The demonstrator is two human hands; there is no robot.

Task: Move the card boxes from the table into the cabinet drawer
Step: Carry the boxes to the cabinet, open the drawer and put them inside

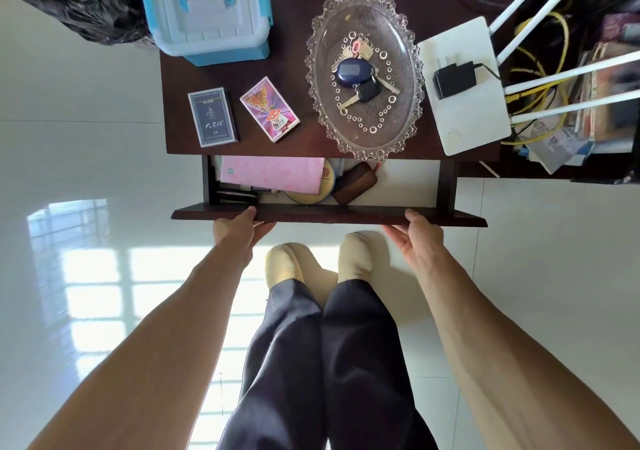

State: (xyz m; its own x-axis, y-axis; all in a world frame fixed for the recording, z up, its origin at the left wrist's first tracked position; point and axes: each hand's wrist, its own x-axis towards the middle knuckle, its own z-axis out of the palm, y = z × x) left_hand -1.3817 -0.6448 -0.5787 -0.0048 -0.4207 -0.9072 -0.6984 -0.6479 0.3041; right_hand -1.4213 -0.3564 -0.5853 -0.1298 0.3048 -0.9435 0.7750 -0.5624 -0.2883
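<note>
I saw both arms stretched forward and down, bare to the elbow. Left hand (239, 231) was cupped, fingers curled under, thumb on top. Right hand (417, 238) mirrored it, palm inward, fingers hidden.

Two bare forearms, no sleeves, watch or rings visible, end in the left hand (239, 231) at 11 o'clock and the right hand (419, 238) at 1 o'clock. Between them: loose dark navy trousers (322, 363) and cream-coloured soft slippers (318, 259).
</note>
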